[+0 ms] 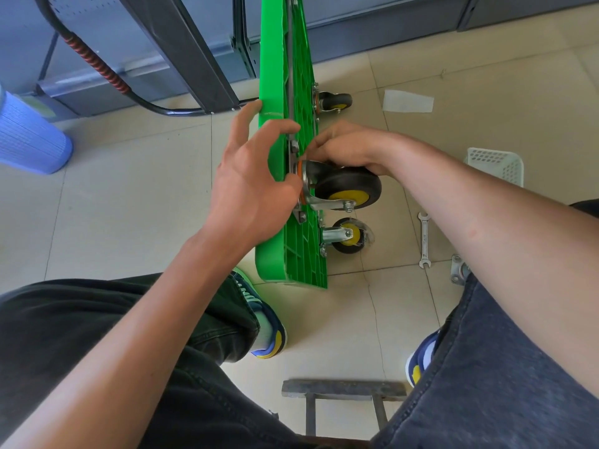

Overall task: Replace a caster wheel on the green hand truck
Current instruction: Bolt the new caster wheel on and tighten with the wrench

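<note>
The green plastic hand truck deck (293, 176) stands on its long edge on the tiled floor, ribbed underside facing right. A black rubber caster wheel with a yellow hub and a zinc-plated fork (340, 187) sits against that underside near the middle of its near half, its mounting plate pressed to the ribs.

The step in hand looks like seating this caster and starting its fasteners. To do it well, keep the plate flat and its holes lined up before any bolt is turned, start the threads with the fingers alone, and reach for the silver open-ended spanner (424, 239) lying on the floor to the right only once each bolt runs freely.

The left hand (251, 183) is spread open, its fingers (278, 126) resting over the deck's edge to steady it. The right hand (343, 147) curls over the top of the caster, fingers pinched at the plate; what they pinch is hidden.
</note>
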A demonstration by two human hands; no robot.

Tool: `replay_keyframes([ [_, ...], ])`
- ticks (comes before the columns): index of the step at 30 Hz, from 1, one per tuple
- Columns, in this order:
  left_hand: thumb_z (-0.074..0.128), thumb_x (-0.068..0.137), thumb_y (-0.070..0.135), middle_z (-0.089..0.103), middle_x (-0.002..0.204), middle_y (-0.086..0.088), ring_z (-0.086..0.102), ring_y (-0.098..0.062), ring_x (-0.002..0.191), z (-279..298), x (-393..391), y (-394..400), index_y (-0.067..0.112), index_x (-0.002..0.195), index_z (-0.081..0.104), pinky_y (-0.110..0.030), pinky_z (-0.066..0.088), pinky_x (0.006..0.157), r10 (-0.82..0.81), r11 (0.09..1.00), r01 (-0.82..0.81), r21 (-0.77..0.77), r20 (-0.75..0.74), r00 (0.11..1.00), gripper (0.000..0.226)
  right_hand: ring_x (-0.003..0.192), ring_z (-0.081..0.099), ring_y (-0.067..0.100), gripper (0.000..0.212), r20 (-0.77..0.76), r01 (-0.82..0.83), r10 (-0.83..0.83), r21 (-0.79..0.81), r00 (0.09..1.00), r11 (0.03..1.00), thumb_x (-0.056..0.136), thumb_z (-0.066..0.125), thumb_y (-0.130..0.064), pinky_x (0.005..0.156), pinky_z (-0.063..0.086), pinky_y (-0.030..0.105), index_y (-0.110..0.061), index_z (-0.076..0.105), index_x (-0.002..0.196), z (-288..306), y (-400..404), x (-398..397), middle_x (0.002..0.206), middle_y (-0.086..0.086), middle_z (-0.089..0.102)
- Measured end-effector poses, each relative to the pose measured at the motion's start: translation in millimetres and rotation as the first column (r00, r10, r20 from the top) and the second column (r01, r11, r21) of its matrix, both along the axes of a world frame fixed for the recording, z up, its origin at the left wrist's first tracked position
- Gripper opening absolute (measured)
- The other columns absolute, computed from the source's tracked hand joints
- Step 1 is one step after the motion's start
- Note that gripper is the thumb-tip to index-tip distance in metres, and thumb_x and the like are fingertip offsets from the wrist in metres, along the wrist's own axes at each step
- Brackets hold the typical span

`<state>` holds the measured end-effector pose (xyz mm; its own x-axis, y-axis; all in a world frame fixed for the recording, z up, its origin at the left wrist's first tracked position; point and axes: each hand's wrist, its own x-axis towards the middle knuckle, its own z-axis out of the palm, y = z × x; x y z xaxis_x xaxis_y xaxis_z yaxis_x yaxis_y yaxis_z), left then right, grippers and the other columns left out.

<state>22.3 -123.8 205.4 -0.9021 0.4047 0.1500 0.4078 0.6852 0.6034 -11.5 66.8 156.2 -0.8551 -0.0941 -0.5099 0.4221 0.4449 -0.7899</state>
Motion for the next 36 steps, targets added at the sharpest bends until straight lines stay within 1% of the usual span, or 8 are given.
replay_keyframes([
  [9, 0.074, 0.079, 0.010, 0.033, 0.157, -0.002, 0.050, -0.028, 0.131, 0.4, 1.1, 0.3, 0.026, 0.126, 0.063, -0.034, 0.051, 0.092, -0.002, 1.000, 0.002, -0.007, 0.001, 1.000, 0.050, 0.078, 0.070, 0.018, 0.012, 0.023, 0.005, -0.005, 0.009, 1.000, 1.000, 0.093, 0.069, -0.016, 0.063, 0.053, 0.027, -0.027, 0.075, 0.093, -0.7, 0.2, -0.2, 0.094, 0.000, 0.074],
  [13, 0.074, 0.080, 0.011, 0.033, 0.156, -0.002, 0.051, -0.028, 0.129, 0.3, 1.0, -0.3, 0.026, 0.126, 0.063, -0.043, 0.055, 0.093, -0.004, 1.000, 0.004, 0.003, 0.009, 1.000, 0.050, 0.078, 0.070, 0.018, 0.012, 0.023, 0.013, -0.013, 0.002, 1.000, 1.000, 0.094, 0.069, -0.016, 0.064, 0.054, 0.028, -0.027, 0.074, 0.093, -1.5, 0.4, -0.3, 0.094, 0.000, 0.073],
  [18, 0.074, 0.079, 0.010, 0.033, 0.157, -0.002, 0.051, -0.028, 0.130, 0.0, 1.0, 0.7, 0.026, 0.126, 0.063, -0.029, 0.051, 0.088, -0.001, 1.000, 0.001, -0.006, 0.005, 1.000, 0.051, 0.075, 0.067, 0.012, 0.013, -0.027, 0.054, -0.054, -0.023, 0.998, 0.998, 0.093, 0.070, -0.010, 0.057, 0.051, 0.019, -0.020, 0.076, 0.100, -3.4, -1.5, -2.0, 0.085, -0.005, 0.071],
  [21, 0.074, 0.079, 0.011, 0.032, 0.157, -0.002, 0.051, -0.028, 0.129, 0.5, 1.1, 0.7, 0.026, 0.126, 0.063, -0.031, 0.052, 0.089, 0.000, 1.000, 0.000, -0.008, 0.009, 1.000, 0.050, 0.071, 0.065, 0.008, 0.013, -0.050, 0.058, -0.059, -0.016, 0.997, 0.998, 0.092, 0.072, -0.010, 0.052, 0.049, 0.014, -0.020, 0.076, 0.098, -3.3, -1.6, -2.1, 0.082, -0.006, 0.071],
  [26, 0.074, 0.079, 0.010, 0.032, 0.157, -0.003, 0.051, -0.029, 0.130, 0.9, 1.6, 0.4, 0.026, 0.126, 0.063, -0.038, 0.054, 0.092, -0.002, 1.000, 0.002, -0.006, 0.007, 1.000, 0.051, 0.080, 0.072, 0.014, 0.015, -0.009, 0.006, -0.007, -0.048, 1.000, 0.999, 0.092, 0.071, -0.009, 0.066, 0.057, 0.026, -0.022, 0.077, 0.093, -0.6, 3.4, -2.8, 0.091, -0.002, 0.076],
  [28, 0.073, 0.078, 0.010, 0.033, 0.156, -0.003, 0.050, -0.029, 0.130, 0.6, 1.5, 0.4, 0.026, 0.126, 0.063, -0.040, 0.054, 0.093, -0.005, 1.000, 0.005, -0.003, 0.000, 1.000, 0.051, 0.077, 0.071, 0.013, 0.016, 0.000, -0.009, 0.009, -0.054, 1.000, 0.999, 0.091, 0.071, -0.006, 0.061, 0.056, 0.024, -0.021, 0.077, 0.094, 0.3, 4.4, -2.9, 0.089, -0.002, 0.076],
  [31, 0.073, 0.078, 0.009, 0.034, 0.156, -0.003, 0.049, -0.027, 0.132, 0.0, 0.9, 0.5, 0.025, 0.126, 0.063, -0.031, 0.051, 0.091, 0.002, 1.000, -0.002, -0.007, -0.011, 1.000, 0.051, 0.074, 0.069, 0.013, 0.017, 0.003, -0.009, 0.009, -0.031, 1.000, 0.999, 0.090, 0.071, -0.006, 0.056, 0.053, 0.022, -0.022, 0.076, 0.091, -0.4, 3.2, -2.4, 0.088, -0.002, 0.075],
  [36, 0.073, 0.080, 0.010, 0.034, 0.157, -0.002, 0.048, -0.025, 0.132, 0.2, 0.5, 1.4, 0.025, 0.126, 0.064, -0.005, 0.035, 0.080, 0.013, 1.000, -0.013, -0.018, -0.021, 1.000, 0.050, 0.079, 0.072, 0.018, 0.017, 0.018, -0.009, 0.009, -0.010, 1.000, 1.000, 0.092, 0.070, -0.012, 0.065, 0.056, 0.028, -0.028, 0.075, 0.088, -2.7, 2.8, -1.7, 0.094, 0.000, 0.076],
])
